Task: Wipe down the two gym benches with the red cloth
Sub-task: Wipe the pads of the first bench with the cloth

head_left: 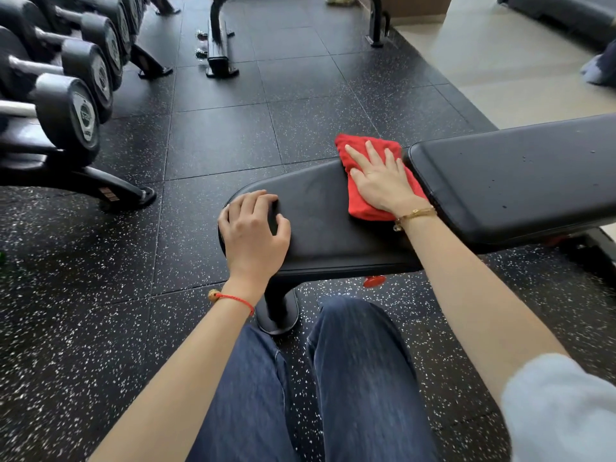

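Note:
A black padded gym bench point(326, 225) stretches from the middle to the right edge, with a seat pad in front and a longer back pad point(520, 181) to the right. A folded red cloth point(363, 201) lies across the seat pad near the gap between the pads. My right hand point(383, 181) presses flat on the cloth with straight fingers. My left hand point(253, 231) rests on the seat pad's left end, fingers curled over its rounded edge. Only the base of a second bench point(218, 51) shows at the top.
A rack of black dumbbells point(66, 95) fills the left side, its foot point(130, 195) reaching toward the bench. The floor is speckled black rubber tile, with pale tile at the upper right. My knees in blue jeans point(350, 378) are below the bench.

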`<state>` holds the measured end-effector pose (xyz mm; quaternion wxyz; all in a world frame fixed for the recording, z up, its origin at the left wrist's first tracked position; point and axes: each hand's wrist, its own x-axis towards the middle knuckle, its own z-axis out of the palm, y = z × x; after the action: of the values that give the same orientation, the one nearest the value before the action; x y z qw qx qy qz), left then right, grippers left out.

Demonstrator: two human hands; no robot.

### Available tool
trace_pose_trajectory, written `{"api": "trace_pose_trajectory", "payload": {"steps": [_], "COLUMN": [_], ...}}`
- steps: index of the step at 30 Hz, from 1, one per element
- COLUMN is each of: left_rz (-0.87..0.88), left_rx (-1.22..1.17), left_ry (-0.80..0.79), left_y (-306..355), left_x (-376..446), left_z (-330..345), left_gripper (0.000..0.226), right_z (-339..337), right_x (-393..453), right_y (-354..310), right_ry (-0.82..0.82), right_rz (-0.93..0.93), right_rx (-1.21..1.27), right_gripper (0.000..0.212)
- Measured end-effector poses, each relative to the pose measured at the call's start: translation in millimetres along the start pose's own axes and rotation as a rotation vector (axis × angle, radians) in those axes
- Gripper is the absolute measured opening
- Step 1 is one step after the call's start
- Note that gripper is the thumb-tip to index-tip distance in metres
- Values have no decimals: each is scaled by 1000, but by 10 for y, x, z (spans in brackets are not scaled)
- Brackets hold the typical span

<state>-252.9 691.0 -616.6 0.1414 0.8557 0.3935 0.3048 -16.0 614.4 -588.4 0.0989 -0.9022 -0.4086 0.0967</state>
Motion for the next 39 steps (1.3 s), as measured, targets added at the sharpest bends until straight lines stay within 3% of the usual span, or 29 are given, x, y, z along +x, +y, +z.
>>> {"api": "trace_pose_trajectory", "payload": {"steps": [7,11,17,21,25,29,33,39], "left_rz": [-3,0,-10,-10,10,8,1,4], "left_rx": [-17,-14,-1,9,8,11,10,19], "left_ry": [-5,-6,-11,-4,-3,-3,-6,-15], "left_y": [-3,-1,19,10,-18,-15,12,-1], "left_x": [0,-4,5,11,14,8,11,6], "left_z": [-21,-29,-31,-12,-16,-28,-24,-24], "left_gripper": [31,31,31,31,32,32,32,33], "right_z": [126,123,-3,153,226,118,43,237], "right_x": [-853,-929,-140,-355,-883,-673,-236,-808], "right_y": [27,171,-78,-444,-269,8,-203,-489], "right_ry": [66,99,44,39,80,66,47,67], "right_rz": [-272,-235,-21,-218,-387,-274,-89,-305], "right_rx": [-44,-22,-38,-59,-34,-46,-69,-42], "right_gripper": [55,54,54,54,54,54,54,55]}}
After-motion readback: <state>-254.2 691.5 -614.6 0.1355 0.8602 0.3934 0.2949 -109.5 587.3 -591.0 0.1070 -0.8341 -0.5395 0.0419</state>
